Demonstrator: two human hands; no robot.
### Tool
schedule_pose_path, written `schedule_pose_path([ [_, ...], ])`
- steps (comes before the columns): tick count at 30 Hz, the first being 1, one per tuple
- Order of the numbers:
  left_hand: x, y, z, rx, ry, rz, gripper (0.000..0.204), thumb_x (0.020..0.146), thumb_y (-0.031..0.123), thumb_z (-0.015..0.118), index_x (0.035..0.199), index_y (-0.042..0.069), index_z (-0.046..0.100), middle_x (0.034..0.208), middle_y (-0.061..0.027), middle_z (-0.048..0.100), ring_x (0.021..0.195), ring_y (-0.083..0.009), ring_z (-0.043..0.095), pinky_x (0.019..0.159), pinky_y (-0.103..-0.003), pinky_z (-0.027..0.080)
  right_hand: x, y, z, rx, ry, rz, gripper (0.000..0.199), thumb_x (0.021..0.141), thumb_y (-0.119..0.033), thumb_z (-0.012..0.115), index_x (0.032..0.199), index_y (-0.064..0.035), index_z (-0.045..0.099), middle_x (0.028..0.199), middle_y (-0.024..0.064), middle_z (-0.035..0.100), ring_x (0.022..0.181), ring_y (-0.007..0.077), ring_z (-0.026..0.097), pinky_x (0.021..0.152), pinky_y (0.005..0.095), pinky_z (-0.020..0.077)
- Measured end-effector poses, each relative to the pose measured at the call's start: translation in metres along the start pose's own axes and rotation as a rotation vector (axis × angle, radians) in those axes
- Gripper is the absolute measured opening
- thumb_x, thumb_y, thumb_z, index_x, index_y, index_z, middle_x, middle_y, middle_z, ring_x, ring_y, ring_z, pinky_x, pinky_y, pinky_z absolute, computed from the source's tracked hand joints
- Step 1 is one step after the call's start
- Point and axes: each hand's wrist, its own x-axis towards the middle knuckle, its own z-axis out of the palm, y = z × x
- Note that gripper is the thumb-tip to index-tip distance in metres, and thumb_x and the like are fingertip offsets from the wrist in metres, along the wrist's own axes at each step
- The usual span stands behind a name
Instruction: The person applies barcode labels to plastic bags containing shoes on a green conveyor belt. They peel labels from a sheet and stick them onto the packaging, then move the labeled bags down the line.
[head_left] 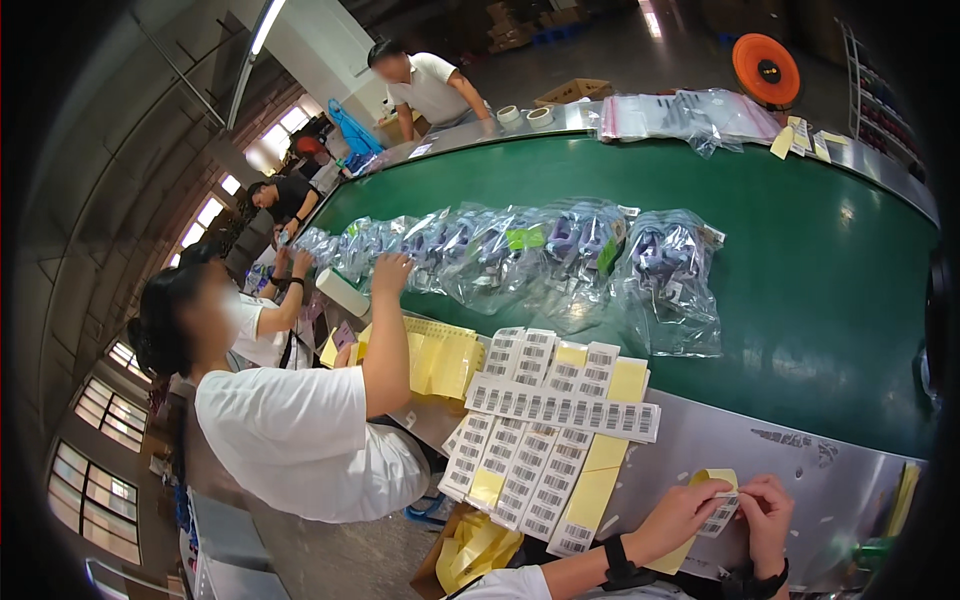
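Note:
At the lower right, over the metal table edge, my left hand (682,518) pinches a strip of barcode labels (717,514) with yellow backing. Opposite it, the fingers of my right hand (767,515) close on the strip's right edge. Whether a label is partly peeled cannot be made out. Left of my hands lie stacked barcode label sheets (535,470), with one sheet (563,408) placed across the others. Beyond them, clear plastic bags (665,275) with bluish-purple items inside form a row on the green conveyor belt (800,260).
To my left a co-worker in a white shirt (290,440) reaches over the bags. Yellow label sheets (440,360) lie beside that person. Below the table, a cardboard box (432,572) holds yellow backing paper (475,550). Across the belt are tape rolls (540,117) and flat plastic bags (690,115).

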Motion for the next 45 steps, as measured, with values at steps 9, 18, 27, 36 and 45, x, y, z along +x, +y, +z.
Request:
schedule_pose_path([
  [9, 0.002, 0.001, -0.002, -0.003, -0.055, 0.024, 0.019, 0.088, 0.008, 0.057, 0.107, 0.003, 0.06, 0.072, -0.0131, 0.061, 0.059, -0.022, 0.058, 0.057, -0.029, 0.045, 0.003, -0.009, -0.001, -0.008, -0.016, 0.058, 0.006, 0.076, 0.007, 0.06, 0.08, 0.0052, 0.064, 0.083, 0.0056, 0.055, 0.069, 0.0095, 0.057, 0.055, 0.0193, 0.047],
  [18, -0.008, -0.001, -0.009, 0.002, -0.079, -0.097, 0.022, 0.088, 0.009, 0.058, 0.11, 0.004, 0.059, 0.069, -0.0111, 0.059, 0.061, -0.016, 0.059, 0.058, -0.028, 0.046, -0.009, -0.015, 0.011, -0.439, 0.066, -0.263, 0.007, 0.07, 0.005, 0.065, 0.076, 0.0008, 0.065, 0.078, 0.0093, 0.055, 0.062, 0.0173, 0.055, 0.054, 0.027, 0.0431],
  [27, 0.0, -0.019, -0.02, -0.14, -0.119, -0.399, 0.045, 0.084, -0.004, 0.054, 0.127, 0.001, 0.043, 0.116, -0.0095, 0.056, 0.102, -0.0165, 0.058, 0.085, -0.027, 0.049, -0.001, -0.031, 0.006, -0.484, -0.008, -0.453, 0.012, 0.072, -0.004, 0.07, 0.083, -0.0021, 0.066, 0.088, 0.0103, 0.058, 0.072, 0.022, 0.059, 0.061, 0.0297, 0.0496],
  [36, -0.007, 0.035, 0.003, -0.169, 0.064, -0.243, 0.039, 0.091, 0.007, 0.055, 0.127, -0.004, 0.043, 0.112, -0.0147, 0.059, 0.097, -0.02, 0.058, 0.081, -0.029, 0.048, 0.131, -0.028, -0.151, 0.079, 0.492, -0.351, 0.071, 0.074, -0.001, 0.065, 0.137, -0.014, 0.034, 0.122, 0.0105, 0.045, 0.092, 0.0143, 0.053, 0.075, 0.0284, 0.0479],
  [45, -0.008, 0.036, -0.008, -0.012, 0.059, -0.366, 0.038, 0.091, 0.007, 0.055, 0.126, -0.005, 0.045, 0.109, -0.0148, 0.06, 0.094, -0.02, 0.059, 0.08, -0.029, 0.048, 0.175, -0.017, -0.354, -1.32, 1.223, 0.163, 0.063, 0.077, -0.007, 0.057, 0.135, -0.0154, 0.035, 0.103, 0.023, 0.058, 0.1, 0.036, 0.056, 0.091, 0.0434, 0.0399],
])
